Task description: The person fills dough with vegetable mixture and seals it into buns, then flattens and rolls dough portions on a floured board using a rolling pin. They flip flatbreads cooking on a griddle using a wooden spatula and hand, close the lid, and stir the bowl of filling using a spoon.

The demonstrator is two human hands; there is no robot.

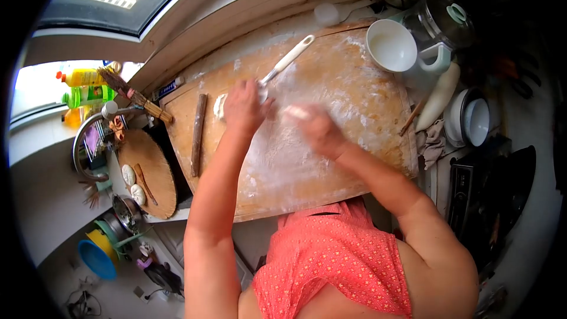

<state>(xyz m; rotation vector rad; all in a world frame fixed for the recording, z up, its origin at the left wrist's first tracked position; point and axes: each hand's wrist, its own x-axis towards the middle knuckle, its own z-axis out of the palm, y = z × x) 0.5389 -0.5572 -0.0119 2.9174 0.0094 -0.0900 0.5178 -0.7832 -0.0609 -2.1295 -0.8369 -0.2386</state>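
Note:
My left hand (243, 107) is palm down over the floured wooden board (348, 177), its fingers mostly hidden from above. Against its left side lies a lump of white dough (220, 107). A utensil with a white handle (294, 53) and a metal neck lies just beyond, its head partly covered by that hand. My right hand (322, 130) is blurred by motion over the board's middle. Something whitish shows at its fingertips, dough or flour, I cannot tell which. A short wooden rolling pin (199, 134) rests left of my left arm.
Two pieces of shaped dough (133, 184) and a small wooden stick sit on a round board (156, 153) at the left, near the faucet (82, 136). A white bowl (391, 45) stands at the back right. More bowls (475, 121) are further right. Bottles (88, 94) line the window.

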